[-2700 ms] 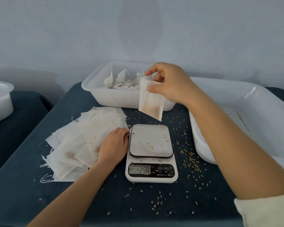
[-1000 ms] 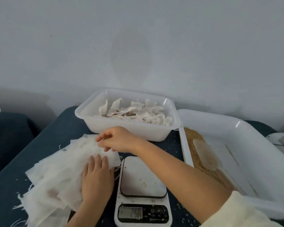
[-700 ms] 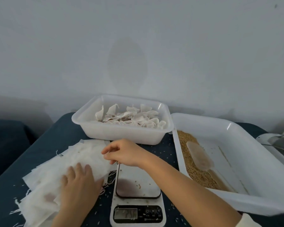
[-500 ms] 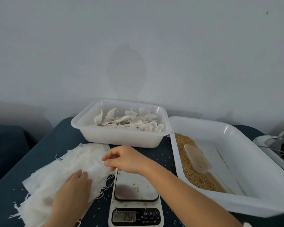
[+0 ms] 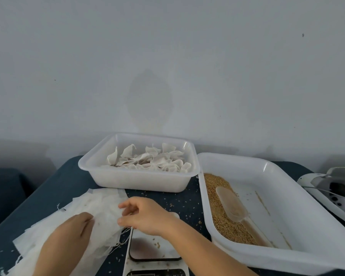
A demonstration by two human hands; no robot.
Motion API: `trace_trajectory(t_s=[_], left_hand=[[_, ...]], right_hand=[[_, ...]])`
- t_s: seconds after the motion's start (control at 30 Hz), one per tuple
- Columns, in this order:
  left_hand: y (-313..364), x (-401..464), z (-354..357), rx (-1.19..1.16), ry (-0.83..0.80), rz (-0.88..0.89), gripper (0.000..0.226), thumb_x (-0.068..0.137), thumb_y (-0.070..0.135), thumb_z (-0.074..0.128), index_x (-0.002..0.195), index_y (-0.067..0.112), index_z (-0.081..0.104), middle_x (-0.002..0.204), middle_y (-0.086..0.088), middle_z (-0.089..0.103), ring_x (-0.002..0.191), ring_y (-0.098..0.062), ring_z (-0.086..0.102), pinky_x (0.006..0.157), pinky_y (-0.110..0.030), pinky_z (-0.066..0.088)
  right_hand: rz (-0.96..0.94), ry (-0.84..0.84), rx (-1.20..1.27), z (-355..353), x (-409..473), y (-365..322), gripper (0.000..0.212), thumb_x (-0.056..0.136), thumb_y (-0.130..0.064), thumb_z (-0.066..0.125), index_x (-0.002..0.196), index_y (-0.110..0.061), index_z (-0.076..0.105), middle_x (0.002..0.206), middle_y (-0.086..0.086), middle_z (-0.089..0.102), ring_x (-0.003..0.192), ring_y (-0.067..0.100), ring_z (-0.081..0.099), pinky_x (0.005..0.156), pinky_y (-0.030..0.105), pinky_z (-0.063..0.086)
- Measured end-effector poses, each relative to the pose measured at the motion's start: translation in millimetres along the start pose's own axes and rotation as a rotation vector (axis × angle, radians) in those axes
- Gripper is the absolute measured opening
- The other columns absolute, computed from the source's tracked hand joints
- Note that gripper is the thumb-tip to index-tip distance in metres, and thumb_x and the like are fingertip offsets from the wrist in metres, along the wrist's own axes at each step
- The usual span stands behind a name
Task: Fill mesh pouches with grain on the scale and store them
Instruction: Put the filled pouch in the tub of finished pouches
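A loose pile of empty white mesh pouches (image 5: 100, 208) lies on the dark blue table at the lower left. My left hand (image 5: 72, 234) presses flat on the pile. My right hand (image 5: 145, 214) reaches across the scale (image 5: 153, 250) and pinches the edge of a top pouch with curled fingers. The white scale carries a few stray grains on its plate. A white tub (image 5: 139, 180) behind holds several filled pouches (image 5: 149, 160). A large white tray (image 5: 271, 198) at the right holds brown grain (image 5: 221, 212) and a translucent scoop (image 5: 233, 206).
Loose grains speckle the blue tablecloth (image 5: 54, 188) around the scale. A white device (image 5: 333, 190) sits at the far right edge. A pale wall rises close behind the tub and tray.
My right hand dropped the filled pouch into the tub and came down to the pile's edge. My left hand slid toward me over the pile. The view tilted up.
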State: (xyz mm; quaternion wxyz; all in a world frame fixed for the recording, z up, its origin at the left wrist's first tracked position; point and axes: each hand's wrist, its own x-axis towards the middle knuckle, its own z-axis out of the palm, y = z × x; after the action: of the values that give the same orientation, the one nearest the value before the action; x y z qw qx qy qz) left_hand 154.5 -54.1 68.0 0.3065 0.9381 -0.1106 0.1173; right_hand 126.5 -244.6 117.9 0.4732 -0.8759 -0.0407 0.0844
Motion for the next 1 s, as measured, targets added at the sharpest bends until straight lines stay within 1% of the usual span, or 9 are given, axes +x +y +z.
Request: trace_trajectory(t_s=[0.1, 0.27, 0.4, 0.5, 0.57, 0.63, 0.77, 0.9, 1.0], left_hand=[[13, 0, -7, -0.259, 0.058, -0.017, 0.015, 0.088, 0.016, 0.062, 0.075, 0.023, 0.062, 0.071, 0.011, 0.065, 0.069, -0.006, 0.059, 0.061, -0.021, 0.039], [25, 2, -6, -0.514, 0.065, -0.039, 0.016, 0.089, 0.012, 0.06, 0.075, 0.02, 0.064, 0.069, 0.005, 0.066, 0.068, -0.013, 0.062, 0.055, -0.009, 0.042], [22, 1, 1, -0.683, 0.043, -0.184, 0.014, 0.092, 0.016, 0.057, 0.081, 0.019, 0.064, 0.075, 0.0, 0.066, 0.075, -0.025, 0.062, 0.064, -0.04, 0.054], [24, 0, 5, -0.795, 0.011, -0.292, 0.009, 0.092, 0.016, 0.056, 0.086, 0.018, 0.062, 0.087, -0.01, 0.064, 0.082, -0.03, 0.06, 0.071, -0.051, 0.055], [28, -3, 8, -0.776, 0.015, -0.274, 0.003, 0.09, 0.015, 0.059, 0.092, 0.018, 0.059, 0.097, -0.009, 0.064, 0.086, -0.026, 0.061, 0.069, -0.046, 0.054], [32, -8, 9, -0.65, 0.043, -0.125, 0.023, 0.084, 0.022, 0.065, 0.104, 0.018, 0.055, 0.11, -0.002, 0.06, 0.101, -0.022, 0.058, 0.076, -0.034, 0.047], [44, -21, -2, -0.39, -0.002, 0.282, 0.038, 0.072, 0.05, 0.071, 0.107, 0.042, 0.058, 0.109, 0.02, 0.06, 0.1, 0.004, 0.055, 0.079, -0.012, 0.046], [56, -23, 4, -0.395, -0.045, 0.279, 0.069, 0.065, 0.004, 0.082, 0.093, 0.062, 0.057, 0.082, 0.028, 0.066, 0.07, 0.005, 0.064, 0.062, -0.007, 0.049], [62, -25, 8, -0.396, -0.048, 0.26, 0.044, 0.07, 0.004, 0.078, 0.075, 0.047, 0.07, 0.072, 0.019, 0.069, 0.065, 0.002, 0.064, 0.06, -0.01, 0.048]], right_hand=[[0.027, -0.01, 0.059, 6, 3, -1, 0.071, 0.08, -0.04, 0.071, 0.142, -0.027, 0.038, 0.128, -0.006, 0.051, 0.111, 0.008, 0.054, 0.095, 0.026, 0.044], [0.092, 0.006, 0.295, 15, 10, -7, 0.045, 0.084, -0.028, 0.07, 0.125, -0.016, 0.056, 0.089, -0.007, 0.057, 0.081, 0.01, 0.059, 0.085, 0.027, 0.051], [0.103, -0.042, 0.319, 13, 8, -3, 0.017, 0.087, -0.021, 0.068, 0.102, -0.016, 0.064, 0.077, -0.008, 0.06, 0.066, 0.002, 0.058, 0.074, 0.019, 0.052], [0.13, -0.075, 0.316, 12, 4, 1, 0.035, 0.089, -0.019, 0.065, 0.118, -0.002, 0.059, 0.08, -0.001, 0.065, 0.063, 0.001, 0.061, 0.073, 0.017, 0.053], [0.126, -0.058, 0.367, 11, 1, 5, 0.038, 0.09, -0.016, 0.063, 0.122, 0.004, 0.056, 0.083, 0.006, 0.069, 0.056, -0.001, 0.062, 0.063, 0.012, 0.053], [0.11, -0.009, 0.413, 8, -3, 7, 0.036, 0.09, -0.016, 0.063, 0.119, 0.004, 0.058, 0.074, 0.001, 0.066, 0.052, -0.002, 0.062, 0.057, 0.01, 0.05], [0.074, 0.079, 0.376, -6, -12, 9, 0.01, 0.087, -0.024, 0.068, 0.08, -0.016, 0.065, 0.067, -0.005, 0.063, 0.053, -0.001, 0.06, 0.054, 0.011, 0.046], [0.098, 0.124, 0.292, -14, -19, 11, 0.03, 0.082, -0.038, 0.072, 0.094, -0.011, 0.066, 0.072, -0.004, 0.063, 0.057, -0.001, 0.059, 0.06, 0.016, 0.048], [0.08, 0.108, 0.357, -18, -27, 11, 0.034, 0.082, -0.03, 0.073, 0.11, -0.014, 0.065, 0.091, -0.002, 0.067, 0.069, -0.001, 0.062, 0.065, 0.013, 0.049]])
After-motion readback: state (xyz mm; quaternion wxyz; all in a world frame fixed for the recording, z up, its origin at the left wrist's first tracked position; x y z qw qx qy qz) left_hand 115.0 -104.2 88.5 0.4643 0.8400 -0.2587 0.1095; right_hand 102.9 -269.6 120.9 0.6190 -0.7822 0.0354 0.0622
